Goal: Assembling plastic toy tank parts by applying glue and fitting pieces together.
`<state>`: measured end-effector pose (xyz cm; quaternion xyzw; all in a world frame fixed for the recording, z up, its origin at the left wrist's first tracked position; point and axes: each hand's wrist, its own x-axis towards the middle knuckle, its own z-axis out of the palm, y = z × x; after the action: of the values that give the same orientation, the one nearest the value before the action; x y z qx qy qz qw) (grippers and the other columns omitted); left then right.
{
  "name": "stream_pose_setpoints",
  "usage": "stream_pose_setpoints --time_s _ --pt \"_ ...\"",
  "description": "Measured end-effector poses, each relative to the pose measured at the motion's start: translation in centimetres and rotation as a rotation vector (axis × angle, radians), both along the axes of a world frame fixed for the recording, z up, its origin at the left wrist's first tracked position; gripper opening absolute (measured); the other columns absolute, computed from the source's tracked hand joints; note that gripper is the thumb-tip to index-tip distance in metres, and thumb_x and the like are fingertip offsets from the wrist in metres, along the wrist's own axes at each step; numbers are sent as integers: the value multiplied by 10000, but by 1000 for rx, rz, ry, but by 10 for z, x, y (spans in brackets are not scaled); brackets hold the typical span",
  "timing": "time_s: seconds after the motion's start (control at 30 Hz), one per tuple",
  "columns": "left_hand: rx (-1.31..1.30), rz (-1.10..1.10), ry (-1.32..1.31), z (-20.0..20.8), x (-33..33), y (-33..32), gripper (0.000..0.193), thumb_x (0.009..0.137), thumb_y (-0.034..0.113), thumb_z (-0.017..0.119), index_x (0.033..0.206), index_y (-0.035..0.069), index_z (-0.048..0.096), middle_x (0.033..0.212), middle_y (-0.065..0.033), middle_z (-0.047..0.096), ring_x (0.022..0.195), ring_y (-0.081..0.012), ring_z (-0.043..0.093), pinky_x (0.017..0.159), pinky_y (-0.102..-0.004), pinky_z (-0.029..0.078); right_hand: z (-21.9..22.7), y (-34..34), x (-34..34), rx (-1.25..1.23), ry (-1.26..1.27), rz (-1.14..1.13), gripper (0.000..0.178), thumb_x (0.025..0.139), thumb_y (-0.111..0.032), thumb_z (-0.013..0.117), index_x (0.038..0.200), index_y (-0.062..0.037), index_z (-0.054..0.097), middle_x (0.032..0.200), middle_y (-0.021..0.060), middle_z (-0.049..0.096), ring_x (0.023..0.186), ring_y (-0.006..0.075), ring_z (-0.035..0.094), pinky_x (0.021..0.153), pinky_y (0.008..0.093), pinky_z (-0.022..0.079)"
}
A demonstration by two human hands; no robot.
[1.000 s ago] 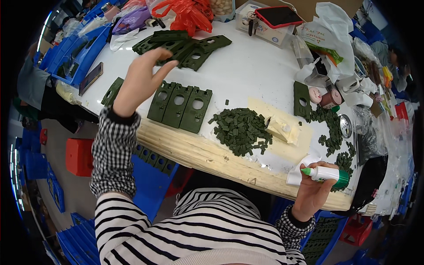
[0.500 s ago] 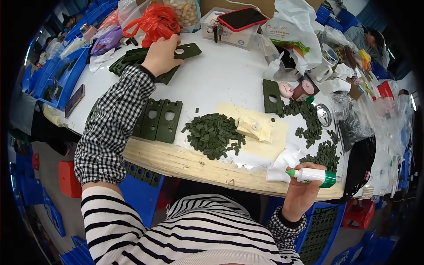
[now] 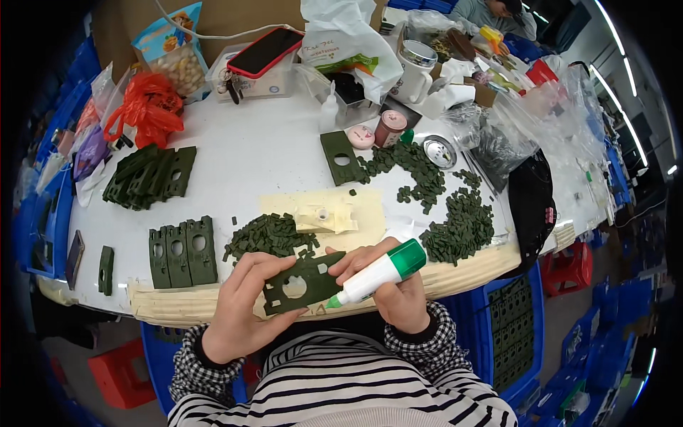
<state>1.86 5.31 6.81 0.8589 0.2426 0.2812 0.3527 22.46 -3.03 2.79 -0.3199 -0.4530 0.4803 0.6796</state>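
Above the table's front edge, my left hand [image 3: 240,317] grips one end of a dark green plate [image 3: 319,286] with a large round hole and smaller square cut-outs. My right hand [image 3: 404,307] is closed round a white squeeze bottle [image 3: 371,279] with a green end and a green nozzle. Its nozzle points down-left, next to the plate's near edge; whether they touch I cannot tell. Right-hand fingertips rest at the plate's right end. Just beyond the plate lies a heap of small green pieces [image 3: 262,236], beside a cream block [image 3: 324,219] on a yellowish sheet [image 3: 366,203].
Several similar plates stand in a row [image 3: 202,250] at the left, with a stack of plates [image 3: 142,178] behind. One plate [image 3: 341,158] lies farther back. More green pieces [image 3: 461,228] spread at right. A red-edged phone [image 3: 266,52] rests on a clear box; blue trays [image 3: 512,320] sit below.
My left hand has come back from the stack with a plate, now held before me. My right hand has moved the bottle leftward to it. The head view has shifted right.
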Motion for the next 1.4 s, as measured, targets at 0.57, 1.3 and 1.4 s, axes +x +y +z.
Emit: stream_pose_setpoints --time_s 0.57,1.3,1.4 --pt "-707 -102 -643 -58 26 -22 671 698 73 793 1211 36 362 1293 -208 408 1083 -249 552 823 -356 563 -3 -7 3 -71 59 -27 258 903 -132 583 1111 -18 480 1029 100 613 982 167 580 877 315 448" --pt "-1043 -238 -723 -46 22 -15 595 798 -45 646 1268 79 303 1411 -216 307 1129 -280 534 911 -403 517 11 7 0 26 -1 -339 384 907 -300 577 1074 25 460 997 194 607 968 289 622 917 444 473" --pt "-1020 -238 -704 -46 23 -16 589 800 -54 638 1266 76 302 1413 -216 305 1130 -278 533 917 -402 513 6 7 1 19 4 -319 401 904 -311 581 1077 31 461 998 198 617 983 304 622 888 427 492"
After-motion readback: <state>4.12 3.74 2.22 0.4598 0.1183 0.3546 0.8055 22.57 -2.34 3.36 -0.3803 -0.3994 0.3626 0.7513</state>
